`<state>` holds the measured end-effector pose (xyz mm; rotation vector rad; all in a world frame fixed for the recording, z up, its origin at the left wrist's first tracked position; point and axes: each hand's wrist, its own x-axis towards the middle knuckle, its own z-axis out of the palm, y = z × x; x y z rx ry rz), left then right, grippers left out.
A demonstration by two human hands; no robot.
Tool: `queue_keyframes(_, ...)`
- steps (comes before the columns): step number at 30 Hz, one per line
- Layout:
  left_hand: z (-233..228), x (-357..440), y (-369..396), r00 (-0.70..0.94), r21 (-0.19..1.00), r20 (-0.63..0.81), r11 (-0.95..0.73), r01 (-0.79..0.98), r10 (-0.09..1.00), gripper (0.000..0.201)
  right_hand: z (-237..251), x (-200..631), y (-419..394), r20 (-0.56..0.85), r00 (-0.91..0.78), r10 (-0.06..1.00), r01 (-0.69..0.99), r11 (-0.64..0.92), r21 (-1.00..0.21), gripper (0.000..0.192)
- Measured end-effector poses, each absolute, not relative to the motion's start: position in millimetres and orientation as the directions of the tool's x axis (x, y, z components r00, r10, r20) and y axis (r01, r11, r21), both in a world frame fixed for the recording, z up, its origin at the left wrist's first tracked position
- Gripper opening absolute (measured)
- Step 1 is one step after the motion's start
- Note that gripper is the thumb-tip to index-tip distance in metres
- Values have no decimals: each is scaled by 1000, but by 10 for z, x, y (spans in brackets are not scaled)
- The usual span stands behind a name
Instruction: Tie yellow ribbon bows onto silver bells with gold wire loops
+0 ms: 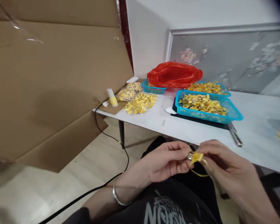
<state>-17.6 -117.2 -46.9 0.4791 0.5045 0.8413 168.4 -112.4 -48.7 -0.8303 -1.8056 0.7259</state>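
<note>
Left hand (170,160) and right hand (228,163) pinch a small yellow ribbon piece (197,157) between them, near the white counter (259,137).

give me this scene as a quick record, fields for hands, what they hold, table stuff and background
left hand: pinching the silvery end of the yellow piece
right hand: fingers on the piece's yellow end
wrist: bracelet on the left
front basket: blue, filled with yellow pieces
red bag: over the left basket
loose pile: yellow, on the table
cone: white and yellow, left of the pile
background: cardboard left, floral picture behind
</note>
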Motion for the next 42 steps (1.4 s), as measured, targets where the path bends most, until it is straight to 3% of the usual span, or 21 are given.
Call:
queue_keyframes(6,-510,-112,-1187,612,651,-233,589,-479,756,45,-545,1817,-1108,447,-427,786,297,589,-752,2)
queue_keyframes(8,-487,-96,-1200,575,686,-238,554,-471,783,48,-526,1810,-1120,421,-428,800,319,570,-757,7)
queue_keyframes(13,-329,-143,-1281,332,844,-138,286,-453,933,32,-333,1669,-1208,537,-349,768,439,640,-630,14)
queue_keyframes(16,-230,-223,-1307,299,896,-55,179,-407,953,43,-216,1562,-1240,581,-303,755,493,646,-583,14)
queue_keyframes(18,-178,-269,-1295,316,927,2,117,-357,949,24,-168,1514,-1233,573,-292,766,486,635,-601,16)
queue_keyframes(23,-69,-306,-1290,323,963,76,14,-269,943,31,-108,1486,-1216,530,-292,796,454,603,-656,16)
queue_keyframes(29,-6,-303,-1297,177,997,43,-32,-66,983,14,-58,1483,-1212,493,-294,819,389,573,-721,18)
queue_keyframes(33,-16,-300,-1270,129,994,50,-36,-105,990,20,-73,1515,-1193,431,-223,875,264,479,-837,13)
queue_keyframes(36,-27,-307,-1264,114,990,81,-66,-127,990,27,-135,1515,-1192,345,-171,923,47,357,-933,16)
queue_keyframes(39,-44,-315,-1263,72,983,129,-118,-137,989,24,-213,1463,-1224,160,-321,934,-163,112,-980,19)
queue_keyframes(42,-64,-319,-1267,28,980,190,-188,-69,981,20,-245,1419,-1286,18,-427,904,-137,-45,-990,17)
